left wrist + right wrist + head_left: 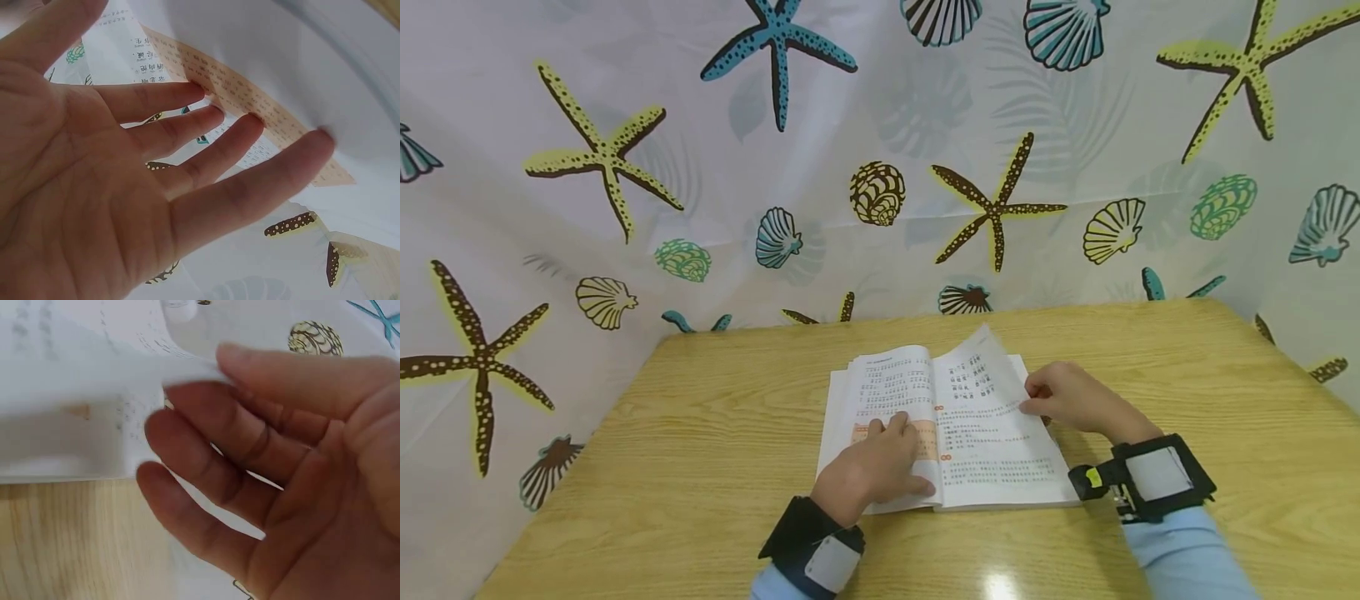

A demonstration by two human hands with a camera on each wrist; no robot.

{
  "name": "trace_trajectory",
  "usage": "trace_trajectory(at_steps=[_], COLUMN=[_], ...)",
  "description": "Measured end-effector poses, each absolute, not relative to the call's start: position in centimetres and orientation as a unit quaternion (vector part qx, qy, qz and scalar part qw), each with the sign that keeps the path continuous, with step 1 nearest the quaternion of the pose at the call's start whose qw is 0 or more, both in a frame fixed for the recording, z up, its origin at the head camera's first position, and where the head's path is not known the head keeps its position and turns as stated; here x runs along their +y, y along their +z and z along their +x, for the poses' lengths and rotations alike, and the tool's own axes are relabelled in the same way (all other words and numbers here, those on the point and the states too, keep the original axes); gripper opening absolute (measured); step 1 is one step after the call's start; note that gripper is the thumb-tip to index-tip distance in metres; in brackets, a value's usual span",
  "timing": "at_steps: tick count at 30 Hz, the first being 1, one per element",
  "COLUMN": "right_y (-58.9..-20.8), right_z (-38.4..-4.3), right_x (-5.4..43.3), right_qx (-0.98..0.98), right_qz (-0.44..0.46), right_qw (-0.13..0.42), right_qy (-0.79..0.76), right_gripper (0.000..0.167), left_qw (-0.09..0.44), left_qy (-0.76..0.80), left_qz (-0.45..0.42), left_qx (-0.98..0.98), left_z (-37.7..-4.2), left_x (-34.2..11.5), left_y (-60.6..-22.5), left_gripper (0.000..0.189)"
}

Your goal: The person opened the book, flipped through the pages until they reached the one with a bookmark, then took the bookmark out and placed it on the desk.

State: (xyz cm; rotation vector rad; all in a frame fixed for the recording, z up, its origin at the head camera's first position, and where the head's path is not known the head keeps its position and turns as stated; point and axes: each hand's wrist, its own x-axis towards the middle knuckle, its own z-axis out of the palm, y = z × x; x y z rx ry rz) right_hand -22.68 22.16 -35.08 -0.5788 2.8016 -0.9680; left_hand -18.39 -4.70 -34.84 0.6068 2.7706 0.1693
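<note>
An open book [992, 475] with printed text lies on the wooden table. My left hand [874, 467] rests on its left page, fingers spread and fairly straight, with the fingertips touching the paper near an orange-tinted band [250, 103]. At the book's right side, my right hand [1071, 400] pinches the edge of a page [977, 367] between thumb and index finger. That page is lifted and curved, its top corner standing up. In the right wrist view the page edge sits between the thumb [262, 369] and index finger, while the other fingers curve loosely below.
The wooden table [700, 433] extends around the book on all sides. Behind it and at both sides hangs a white cloth [865, 275] printed with starfish and shells. Each wrist wears a black strap [1161, 479] with a device on it.
</note>
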Motion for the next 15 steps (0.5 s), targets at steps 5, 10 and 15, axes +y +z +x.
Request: trace_trajectory(at_steps=[5,10,15], right_y=[-35.0,-35.0,-34.9], right_z=[-22.8,-22.9,-22.9], right_x=[23.4,23.6,23.0], right_qx=[0.875,0.864,0.850], right_qz=[-0.220,-0.236,-0.230], right_qw=[0.128,0.136,0.147], right_qy=[-0.412,-0.425,-0.450], right_gripper=[0.009,0.008,0.031], left_qw=[0.151,0.153,0.152], left_qy=[0.060,0.065,0.063], left_qz=[0.211,0.208,0.208], left_qx=[0.964,0.964,0.964], left_z=[-18.4,-18.4,-18.4], left_x=[-4.7,-4.7,-4.7], left_y=[-34.8,-34.8,-34.9], left_gripper=[0.072,0.072,0.073])
